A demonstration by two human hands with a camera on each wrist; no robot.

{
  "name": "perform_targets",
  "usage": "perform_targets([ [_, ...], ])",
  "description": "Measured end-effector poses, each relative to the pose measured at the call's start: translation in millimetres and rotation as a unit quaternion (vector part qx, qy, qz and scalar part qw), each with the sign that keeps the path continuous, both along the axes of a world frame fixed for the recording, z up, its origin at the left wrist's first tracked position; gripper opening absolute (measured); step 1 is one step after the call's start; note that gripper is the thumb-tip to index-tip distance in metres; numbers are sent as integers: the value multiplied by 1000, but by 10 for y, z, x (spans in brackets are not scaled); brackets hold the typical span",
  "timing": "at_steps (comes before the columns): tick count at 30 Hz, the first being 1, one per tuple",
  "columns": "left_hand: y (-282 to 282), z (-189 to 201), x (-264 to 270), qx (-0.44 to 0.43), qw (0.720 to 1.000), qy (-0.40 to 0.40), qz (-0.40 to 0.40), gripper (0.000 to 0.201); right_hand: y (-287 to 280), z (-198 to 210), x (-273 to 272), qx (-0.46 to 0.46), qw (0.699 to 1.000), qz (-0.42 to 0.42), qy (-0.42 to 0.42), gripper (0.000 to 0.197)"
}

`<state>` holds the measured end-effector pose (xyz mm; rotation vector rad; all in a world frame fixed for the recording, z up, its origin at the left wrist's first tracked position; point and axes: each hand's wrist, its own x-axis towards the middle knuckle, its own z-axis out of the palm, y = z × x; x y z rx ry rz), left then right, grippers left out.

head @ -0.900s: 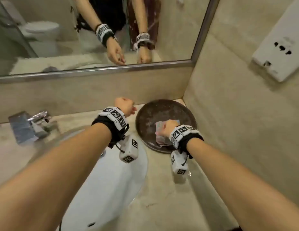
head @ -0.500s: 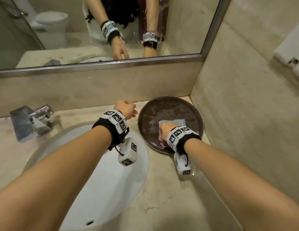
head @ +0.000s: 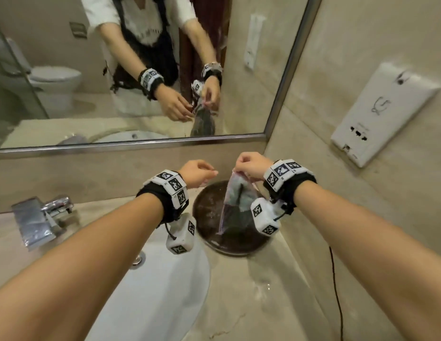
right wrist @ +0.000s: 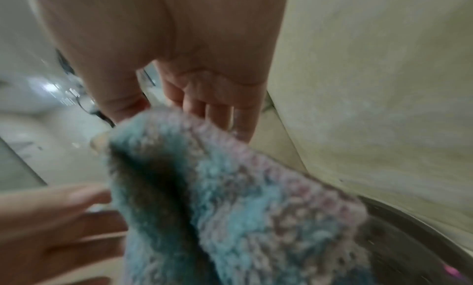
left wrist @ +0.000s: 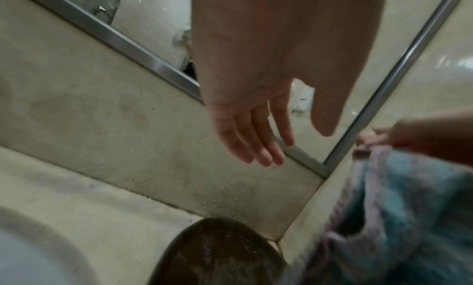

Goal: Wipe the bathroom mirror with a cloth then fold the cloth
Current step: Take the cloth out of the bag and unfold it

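A fluffy blue and pink cloth (head: 235, 200) (left wrist: 399, 218) (right wrist: 230, 198) hangs by its top corner above a dark round tray (head: 207, 212) (left wrist: 220, 255) in the counter's corner. My right hand (head: 249, 164) (right wrist: 163, 115) pinches that corner between thumb and fingers. My left hand (head: 198, 172) (left wrist: 258, 139) hovers just left of the cloth, fingers straight and relaxed, holding nothing. The mirror (head: 140, 70) (left wrist: 332, 87) with its metal frame fills the wall behind both hands.
A white sink basin (head: 153, 286) lies below my left forearm, with a chrome tap (head: 40, 217) at the left. A tiled side wall carries a white socket plate (head: 382, 114) on the right. A thin black cable (head: 337, 291) runs down by my right arm.
My right hand has lifted the cloth off the tray, so it now hangs unfolded. My left hand has risen toward the cloth. The head view has tilted up.
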<state>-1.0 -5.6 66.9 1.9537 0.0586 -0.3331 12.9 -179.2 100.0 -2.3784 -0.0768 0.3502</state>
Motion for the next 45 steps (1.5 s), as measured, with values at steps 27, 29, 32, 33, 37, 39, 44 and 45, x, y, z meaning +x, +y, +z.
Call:
perform_targets([
  [27,902,2447,-198,48,914,-396,76,16,591,2072,-364,228,970,72,-33,9],
  [29,978,2533,-171,56,913,-395,84,12,651,2196,-410,256,962,71,-56,8],
  [32,980,2639,-130,28,926,-372,59,17,686,2366,-418,142,970,35,-194,16],
  [33,947,2667,-132,-3,933,-358,44,20,659,2393,-388,98,963,12,-250,26],
  [37,728,2734,-171,-128,949,-288,0,28,567,2355,-306,18,963,-26,-267,34],
  [39,592,2784,-168,-130,951,-281,-9,30,570,2280,-239,27,965,-61,-253,33],
  [44,420,2895,-127,-125,951,-282,-2,26,698,2033,-75,279,911,-127,-276,25],
  [45,400,2915,-109,-122,952,-280,6,29,733,2000,-91,328,896,-102,-282,23],
])
